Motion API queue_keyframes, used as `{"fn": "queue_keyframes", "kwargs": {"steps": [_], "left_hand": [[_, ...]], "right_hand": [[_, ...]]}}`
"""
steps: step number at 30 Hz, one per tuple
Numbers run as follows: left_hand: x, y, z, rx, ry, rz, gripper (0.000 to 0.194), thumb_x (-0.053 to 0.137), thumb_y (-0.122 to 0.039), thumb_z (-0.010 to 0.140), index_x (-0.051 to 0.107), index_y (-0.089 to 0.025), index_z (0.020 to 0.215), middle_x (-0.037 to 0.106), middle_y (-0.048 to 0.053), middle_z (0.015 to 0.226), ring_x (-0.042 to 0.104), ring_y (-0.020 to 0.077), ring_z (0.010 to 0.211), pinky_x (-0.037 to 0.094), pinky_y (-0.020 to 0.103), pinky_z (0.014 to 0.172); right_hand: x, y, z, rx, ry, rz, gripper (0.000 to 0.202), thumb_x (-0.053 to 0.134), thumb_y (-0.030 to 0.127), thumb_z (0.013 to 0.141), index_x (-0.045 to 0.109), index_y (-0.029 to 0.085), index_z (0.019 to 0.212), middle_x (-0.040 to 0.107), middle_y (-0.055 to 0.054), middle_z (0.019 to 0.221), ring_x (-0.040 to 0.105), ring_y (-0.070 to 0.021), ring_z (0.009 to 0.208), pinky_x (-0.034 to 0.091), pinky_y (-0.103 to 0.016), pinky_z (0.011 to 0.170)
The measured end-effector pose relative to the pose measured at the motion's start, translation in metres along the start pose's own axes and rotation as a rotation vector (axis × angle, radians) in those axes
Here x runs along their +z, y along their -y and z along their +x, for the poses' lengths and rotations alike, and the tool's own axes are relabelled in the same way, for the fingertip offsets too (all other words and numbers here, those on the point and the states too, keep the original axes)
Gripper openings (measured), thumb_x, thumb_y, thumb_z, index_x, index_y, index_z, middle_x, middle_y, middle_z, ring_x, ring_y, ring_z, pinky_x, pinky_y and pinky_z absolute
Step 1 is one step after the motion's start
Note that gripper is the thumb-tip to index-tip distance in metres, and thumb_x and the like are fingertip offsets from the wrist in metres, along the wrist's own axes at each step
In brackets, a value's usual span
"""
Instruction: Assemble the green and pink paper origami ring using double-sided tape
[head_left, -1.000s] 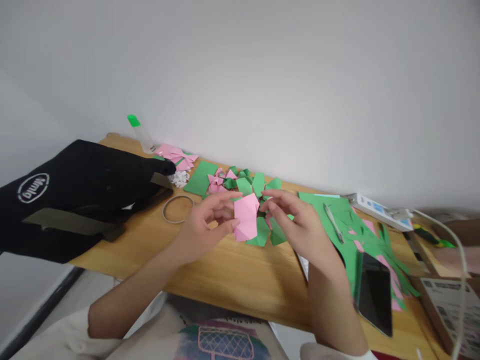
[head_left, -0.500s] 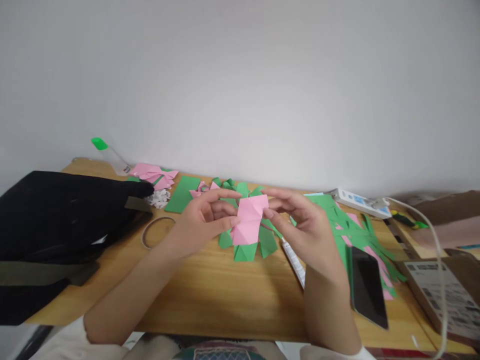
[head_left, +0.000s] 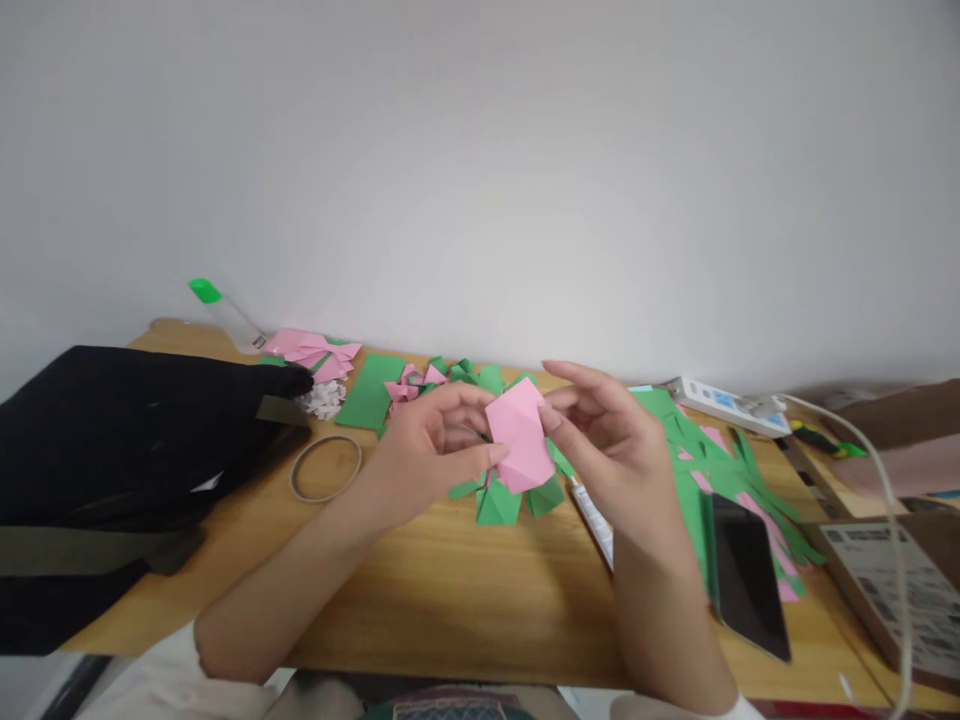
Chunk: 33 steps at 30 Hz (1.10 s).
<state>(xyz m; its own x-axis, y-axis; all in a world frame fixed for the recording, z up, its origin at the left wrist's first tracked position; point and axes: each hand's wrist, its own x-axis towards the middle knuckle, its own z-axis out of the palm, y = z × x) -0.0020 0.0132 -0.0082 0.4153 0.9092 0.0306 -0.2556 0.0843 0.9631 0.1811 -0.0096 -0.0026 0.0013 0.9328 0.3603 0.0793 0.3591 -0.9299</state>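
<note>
A small creased piece of pink paper (head_left: 522,438) is held up between both hands above the table. My left hand (head_left: 435,450) pinches its left edge between thumb and fingers. At the upper right edge, my right hand (head_left: 600,430) grips it between thumb and index finger. Behind and below it lie folded green paper pieces (head_left: 498,503), partly hidden by the pink paper and my hands. A white tube (head_left: 592,520) lies beside my right wrist, partly covered. Folded pink and green pieces (head_left: 411,382) sit just beyond my left hand.
A tape ring (head_left: 295,470) and black bag (head_left: 150,430) lie left. Green sheet (head_left: 367,392), pink papers (head_left: 319,352), white scraps (head_left: 324,400) and a green-capped bottle (head_left: 229,315) are behind. Right: phone (head_left: 748,575), cut green paper (head_left: 690,455), power strip (head_left: 727,405), cable (head_left: 892,510), box (head_left: 892,590).
The pink paper has turned and tilted in my hands, its top now leaning left. Both hands sit slightly farther right in view, and the whole scene has shifted a little right.
</note>
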Motion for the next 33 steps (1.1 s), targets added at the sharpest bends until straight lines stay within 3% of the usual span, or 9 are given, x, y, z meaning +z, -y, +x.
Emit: {"fn": "queue_keyframes", "kwargs": {"steps": [4,8,14,20,25,29,33], "left_hand": [[0.002,0.000,0.002,-0.024,-0.049,0.023,0.035,0.084,-0.025,0.064,0.057,-0.015,0.085,0.065,-0.003,0.076,0.062,0.0083,0.052,0.053,0.019,0.047],[0.001,-0.002,0.002,-0.036,-0.035,0.023,0.034,0.083,-0.034,0.066,0.060,-0.015,0.083,0.068,-0.001,0.075,0.064,0.0106,0.055,0.055,0.020,0.049],[-0.002,-0.002,0.002,-0.032,0.026,-0.031,0.019,0.071,-0.032,0.077,0.066,-0.015,0.083,0.069,-0.001,0.067,0.066,0.0108,0.055,0.053,0.019,0.052],[-0.003,-0.001,0.003,-0.005,-0.001,-0.007,0.017,0.074,-0.027,0.074,0.064,-0.015,0.082,0.069,-0.002,0.062,0.065,0.0107,0.051,0.050,0.019,0.051],[-0.004,-0.002,0.003,-0.021,-0.055,0.025,0.028,0.081,-0.031,0.068,0.059,-0.016,0.080,0.066,-0.003,0.060,0.062,0.0109,0.049,0.049,0.020,0.049],[-0.004,-0.002,0.001,-0.037,-0.035,0.037,0.028,0.083,-0.026,0.063,0.058,-0.016,0.069,0.062,-0.004,0.062,0.059,0.0092,0.053,0.049,0.020,0.051],[-0.005,-0.001,0.002,-0.048,-0.025,0.016,0.027,0.084,-0.025,0.062,0.064,-0.016,0.077,0.064,-0.003,0.068,0.059,0.0094,0.059,0.049,0.019,0.053]], "right_hand": [[0.001,-0.001,0.000,0.055,0.021,-0.023,0.022,0.064,0.026,0.090,0.067,0.026,0.112,0.069,0.002,0.078,0.062,-0.0097,0.067,0.052,-0.022,0.061],[-0.001,-0.002,-0.001,0.105,0.155,-0.028,0.016,0.067,0.026,0.088,0.071,0.025,0.103,0.071,0.000,0.078,0.063,-0.0114,0.068,0.052,-0.024,0.062],[-0.003,-0.002,0.000,0.125,0.149,0.020,0.012,0.066,0.022,0.088,0.076,0.027,0.091,0.073,0.001,0.079,0.062,-0.0106,0.067,0.051,-0.021,0.059],[-0.003,0.002,0.004,0.190,0.158,0.100,0.012,0.068,0.027,0.087,0.074,0.027,0.097,0.070,0.001,0.077,0.062,-0.0107,0.067,0.052,-0.022,0.059],[-0.010,0.001,0.009,0.322,0.227,0.220,0.033,0.077,0.023,0.078,0.067,0.025,0.110,0.068,0.002,0.075,0.061,-0.0100,0.066,0.052,-0.022,0.062],[-0.014,-0.002,0.011,0.312,0.225,0.267,0.036,0.075,0.019,0.079,0.064,0.024,0.112,0.068,0.002,0.079,0.061,-0.0090,0.065,0.051,-0.021,0.060],[-0.011,-0.003,0.010,0.282,0.239,0.229,0.032,0.077,0.020,0.077,0.065,0.023,0.107,0.067,0.001,0.082,0.059,-0.0089,0.065,0.049,-0.021,0.057]]}}
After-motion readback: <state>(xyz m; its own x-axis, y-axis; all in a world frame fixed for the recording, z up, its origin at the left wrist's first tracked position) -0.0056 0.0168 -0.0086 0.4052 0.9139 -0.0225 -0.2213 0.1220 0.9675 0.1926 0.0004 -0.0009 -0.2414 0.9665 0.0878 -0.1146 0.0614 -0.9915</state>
